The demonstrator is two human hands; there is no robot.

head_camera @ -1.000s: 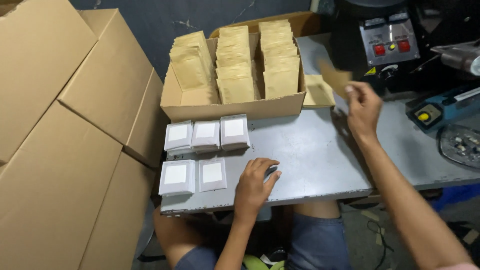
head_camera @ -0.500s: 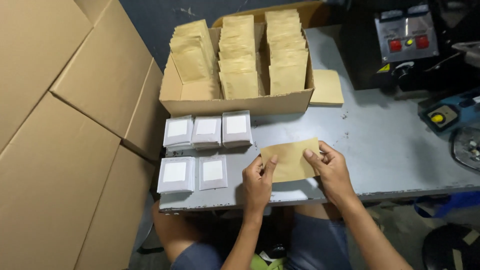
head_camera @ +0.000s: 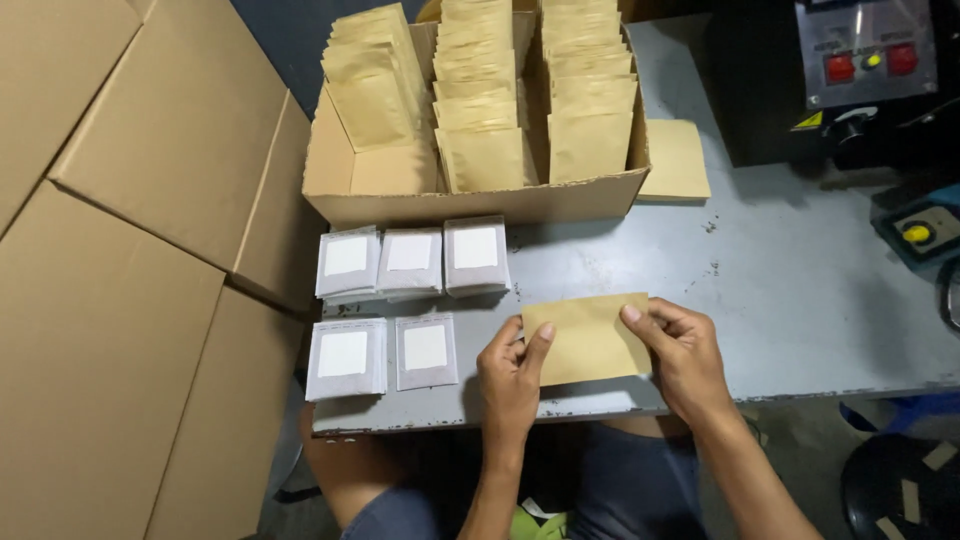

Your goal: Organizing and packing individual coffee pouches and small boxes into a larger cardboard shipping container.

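Note:
A flat brown paper pouch (head_camera: pixel 588 338) lies sideways near the front edge of the grey table (head_camera: pixel 800 290). My left hand (head_camera: pixel 512 378) pinches its left end and my right hand (head_camera: pixel 682 352) grips its right end. To the left lie stacks of small grey packets with white squares, a back row (head_camera: pixel 411 261) and a front row (head_camera: pixel 380 355). Behind them an open cardboard box (head_camera: pixel 480 205) holds three rows of upright brown pouches (head_camera: pixel 482 100). A short stack of brown pouches (head_camera: pixel 674 160) rests to the right of the box.
Large flat cardboard cartons (head_camera: pixel 130 280) fill the left side beside the table. A dark machine with red and yellow buttons (head_camera: pixel 868 62) stands at the back right, and a blue device with a yellow knob (head_camera: pixel 918 232) sits at the right edge.
My right hand took a brown pouch from the stack by the machine and brought it to the table front. My left hand now holds its other end.

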